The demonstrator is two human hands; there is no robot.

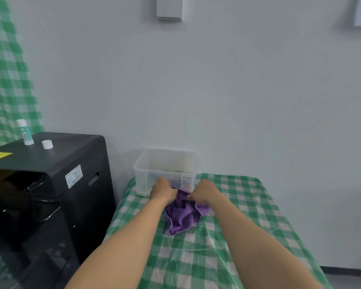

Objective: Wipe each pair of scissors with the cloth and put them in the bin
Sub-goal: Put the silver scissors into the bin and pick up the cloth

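Before the clear bin point(143, 182), left grip point(164, 191) and right grip point(203, 191) both clench crumpled purple cloth point(182, 217).

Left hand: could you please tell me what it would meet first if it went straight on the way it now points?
Most likely the near wall of the clear bin, just beyond the left hand, which grips the purple cloth; the gap is unclear.
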